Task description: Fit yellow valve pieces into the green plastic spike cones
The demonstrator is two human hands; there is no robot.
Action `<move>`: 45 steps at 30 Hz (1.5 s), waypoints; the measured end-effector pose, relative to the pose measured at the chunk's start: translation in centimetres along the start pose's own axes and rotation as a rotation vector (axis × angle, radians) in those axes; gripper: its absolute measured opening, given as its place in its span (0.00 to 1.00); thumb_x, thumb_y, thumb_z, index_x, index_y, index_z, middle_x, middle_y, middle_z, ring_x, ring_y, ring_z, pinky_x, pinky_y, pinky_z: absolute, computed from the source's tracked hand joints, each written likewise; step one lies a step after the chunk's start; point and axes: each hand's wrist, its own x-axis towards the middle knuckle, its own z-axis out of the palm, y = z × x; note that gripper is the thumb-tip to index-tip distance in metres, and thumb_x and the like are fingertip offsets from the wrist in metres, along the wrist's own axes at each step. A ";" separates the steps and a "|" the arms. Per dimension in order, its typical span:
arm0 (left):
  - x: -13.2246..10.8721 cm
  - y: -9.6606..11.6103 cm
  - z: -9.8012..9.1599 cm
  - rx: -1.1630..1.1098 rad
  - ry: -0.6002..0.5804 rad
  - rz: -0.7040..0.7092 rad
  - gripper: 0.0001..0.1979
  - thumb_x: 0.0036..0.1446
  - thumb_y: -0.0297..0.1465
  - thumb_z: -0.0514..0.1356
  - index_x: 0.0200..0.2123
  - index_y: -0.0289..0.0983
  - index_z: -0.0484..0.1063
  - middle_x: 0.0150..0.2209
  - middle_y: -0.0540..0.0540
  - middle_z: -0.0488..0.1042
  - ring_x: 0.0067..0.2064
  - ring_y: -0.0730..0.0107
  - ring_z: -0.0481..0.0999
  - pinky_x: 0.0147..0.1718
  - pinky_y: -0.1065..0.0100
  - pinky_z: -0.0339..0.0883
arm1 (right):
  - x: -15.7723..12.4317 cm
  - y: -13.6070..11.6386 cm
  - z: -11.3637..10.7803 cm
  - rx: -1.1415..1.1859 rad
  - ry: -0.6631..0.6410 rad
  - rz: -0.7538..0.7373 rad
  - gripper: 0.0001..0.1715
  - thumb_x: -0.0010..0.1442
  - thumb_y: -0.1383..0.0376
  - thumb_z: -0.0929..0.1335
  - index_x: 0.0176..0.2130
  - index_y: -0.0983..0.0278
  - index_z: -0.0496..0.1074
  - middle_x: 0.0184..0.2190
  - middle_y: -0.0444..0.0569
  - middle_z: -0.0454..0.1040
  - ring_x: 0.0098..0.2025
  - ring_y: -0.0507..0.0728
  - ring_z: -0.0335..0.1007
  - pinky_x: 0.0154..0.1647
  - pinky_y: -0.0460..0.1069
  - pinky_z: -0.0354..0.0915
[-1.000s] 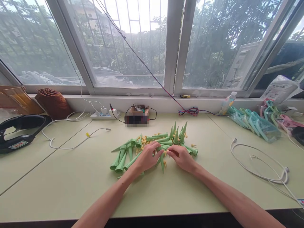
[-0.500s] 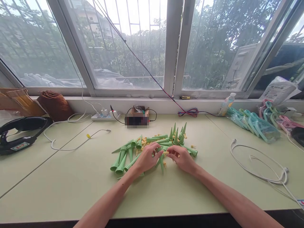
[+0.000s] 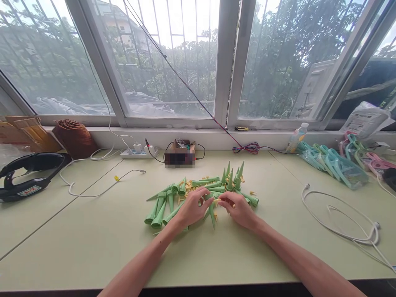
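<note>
The green spikes (image 3: 161,206) look like smooth plastic with a slight shine. The small yellow pieces (image 3: 216,201) are plastic too. The worktop (image 3: 93,239) is matt and smooth. The white cable (image 3: 340,222) looks rubbery.

It is bright day. Light comes in through the big windows (image 3: 173,62) at 12 o'clock, and the sky there is so white it glares. The table (image 3: 93,239) is lit evenly, with only faint, soft shadows beside the left hand (image 3: 192,210) and right hand (image 3: 239,211). The green spike (image 3: 212,215) between them looks sharp. Toward 3 and 9 o'clock the window bars bend and lean. A small box (image 3: 180,159) is blurred into little squares.
</note>
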 end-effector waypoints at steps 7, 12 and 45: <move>0.0 -0.1 0.2 -0.025 -0.003 -0.018 0.07 0.64 0.34 0.57 0.36 0.37 0.70 0.33 0.47 0.74 0.32 0.69 0.73 0.31 0.68 0.67 | -0.1 0.3 0.0 -0.030 -0.015 -0.028 0.16 0.69 0.57 0.64 0.34 0.64 0.72 0.23 0.43 0.68 0.24 0.52 0.58 0.26 0.47 0.58; -0.1 -0.2 0.2 -0.031 -0.007 -0.031 0.07 0.64 0.34 0.57 0.37 0.37 0.71 0.35 0.46 0.74 0.33 0.68 0.74 0.32 0.68 0.67 | -0.1 0.1 -0.1 -0.027 -0.031 -0.029 0.17 0.69 0.58 0.63 0.33 0.64 0.72 0.23 0.44 0.68 0.25 0.52 0.59 0.26 0.47 0.58; -0.1 0.2 0.1 -0.067 0.010 -0.028 0.07 0.64 0.34 0.57 0.36 0.37 0.72 0.32 0.47 0.74 0.33 0.69 0.72 0.31 0.69 0.67 | -0.1 -0.2 -0.1 -0.028 0.005 -0.035 0.21 0.69 0.52 0.63 0.33 0.64 0.73 0.23 0.45 0.71 0.24 0.53 0.61 0.25 0.47 0.59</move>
